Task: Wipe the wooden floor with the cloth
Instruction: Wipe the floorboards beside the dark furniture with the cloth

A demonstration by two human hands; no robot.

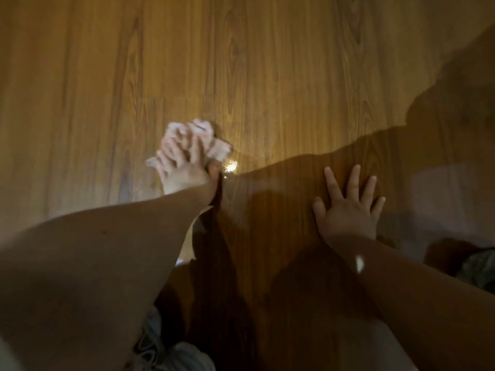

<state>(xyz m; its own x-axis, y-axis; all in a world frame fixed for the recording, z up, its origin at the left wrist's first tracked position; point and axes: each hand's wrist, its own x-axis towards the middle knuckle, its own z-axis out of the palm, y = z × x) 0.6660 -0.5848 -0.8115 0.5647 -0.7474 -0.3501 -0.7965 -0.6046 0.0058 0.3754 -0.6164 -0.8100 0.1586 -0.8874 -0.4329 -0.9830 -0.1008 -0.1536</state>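
While the left hand point(184, 167) grips the crumpled cloth point(199, 135), the right hand point(348, 212) lies flat on the wooden floor point(267, 62). Its fingers spread apart.

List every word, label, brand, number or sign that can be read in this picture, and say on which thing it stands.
None: no readable text is in view. The wooden floor shows only grain; the crumpled cloth, gripped by the left hand, is blurred and shows no print; the right hand rests flat on bare boards.
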